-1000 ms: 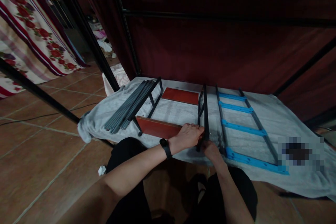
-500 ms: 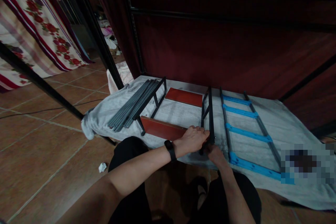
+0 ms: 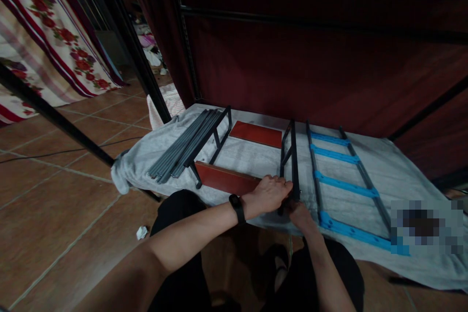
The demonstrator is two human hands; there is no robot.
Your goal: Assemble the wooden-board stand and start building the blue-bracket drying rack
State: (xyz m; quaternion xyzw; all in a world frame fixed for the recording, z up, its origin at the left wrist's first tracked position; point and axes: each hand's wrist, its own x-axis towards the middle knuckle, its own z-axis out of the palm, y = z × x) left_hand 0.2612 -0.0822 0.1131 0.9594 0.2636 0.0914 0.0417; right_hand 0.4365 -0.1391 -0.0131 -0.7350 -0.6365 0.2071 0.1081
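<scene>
My left hand (image 3: pixel 273 190), with a dark band on the wrist, is closed over the near corner where a reddish-brown board (image 3: pixel 223 178) meets a black metal side frame (image 3: pixel 293 161). Just below that corner, my right hand (image 3: pixel 300 214) is closed against the lower end of the same frame. Its fingertips, and whatever they pinch, are hidden. The board's left end joins a second black metal frame (image 3: pixel 206 141). Between the two frames, at the back, lies another reddish-brown board (image 3: pixel 256 134).
A grey cloth (image 3: pixel 365 246) covers the low surface under these parts. Several grey tubes (image 3: pixel 185 146) lie at the left. On the right rests a ladder-like piece with blue crossbars (image 3: pixel 345 185). Black posts (image 3: pixel 146 73) and a dark red curtain (image 3: pixel 292 73) enclose the space.
</scene>
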